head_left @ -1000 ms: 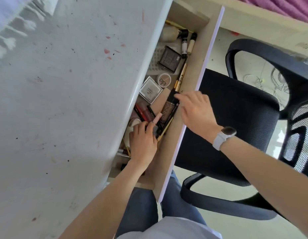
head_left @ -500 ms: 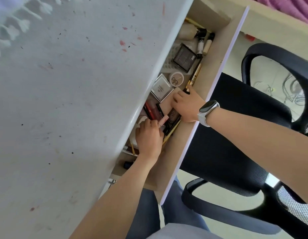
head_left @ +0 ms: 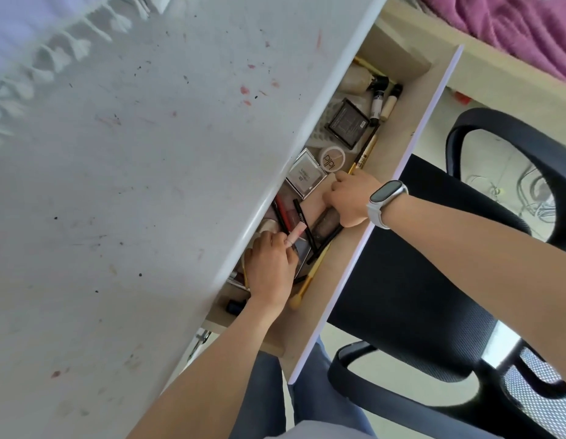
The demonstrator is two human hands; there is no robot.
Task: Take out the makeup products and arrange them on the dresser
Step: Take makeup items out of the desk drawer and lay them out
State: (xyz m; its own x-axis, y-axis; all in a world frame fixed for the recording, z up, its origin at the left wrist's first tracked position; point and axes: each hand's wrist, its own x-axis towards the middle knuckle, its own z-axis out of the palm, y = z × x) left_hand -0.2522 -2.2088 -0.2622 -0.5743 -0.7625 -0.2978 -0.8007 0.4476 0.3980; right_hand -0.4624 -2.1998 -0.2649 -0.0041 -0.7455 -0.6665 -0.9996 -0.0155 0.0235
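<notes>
Left hand (head_left: 270, 267) still gripping pink tube (head_left: 73, 232), right hand (head_left: 348, 198) moved deeper into drawer (head_left: 411, 99)

The white counter (head_left: 123, 191) overhangs the open wooden drawer (head_left: 411, 99), hiding the inner part of it and of the makeup lying there. My left hand (head_left: 270, 269) covers whatever lies beneath it; only the tip of a pale pink tube (head_left: 74, 232) shows past my fingers. My right hand (head_left: 348, 198) hides my fingertips and what they touch. The black mesh chair (head_left: 433, 280) and purple blanket (head_left: 510, 23) run off the edge. The print on the square silver compact (head_left: 305, 177) is too small to read.
</notes>
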